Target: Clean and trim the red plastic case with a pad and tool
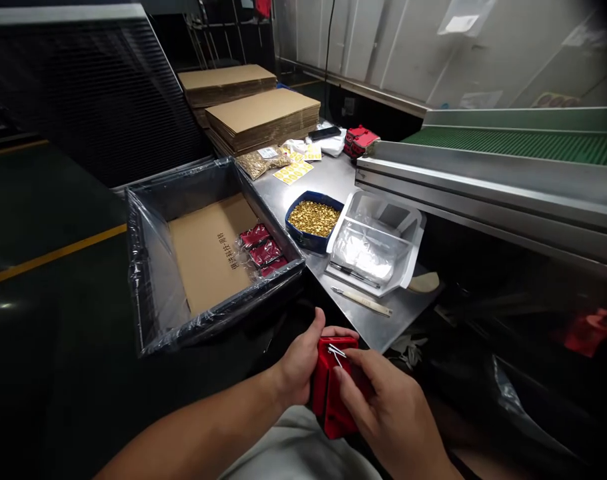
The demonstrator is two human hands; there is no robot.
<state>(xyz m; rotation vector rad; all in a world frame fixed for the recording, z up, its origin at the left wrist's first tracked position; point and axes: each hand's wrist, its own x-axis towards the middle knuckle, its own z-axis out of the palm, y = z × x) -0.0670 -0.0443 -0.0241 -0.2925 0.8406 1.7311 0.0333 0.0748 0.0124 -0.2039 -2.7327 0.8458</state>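
At a packing bench beside a conveyor, I hold a small red pouch (333,393) low in front of me, over my lap and just short of the steel table's (333,180) near corner. My left hand (298,363) grips the pouch from its left side, fingers wrapped and closed around it. My right hand (383,407) comes in from the right, its fingertips pinched together on a thin white wire clip (336,351) at the pouch's top edge.

As I read it, the step in hand is fitting or fastening that clip onto the pouch, and it looks only partly seated. The next move, I judge, calls for a steady left grip while the right fingertips work the clip fully home without bending it or letting it slip.

To my left stands a plastic-lined carton (208,253), with three dark red wrapped packs (263,252) lying along its right wall. On the table sit a blue tray of small brass-coloured parts (314,219), a clear plastic tray (378,243), a pen (353,274) and a slim pale tool (361,301). Further back lie yellow label sheets (293,172), a bag of brass parts (263,161), flat cardboard stacks (261,117) and more red pouches (361,140). The green belt (523,143) runs at right.
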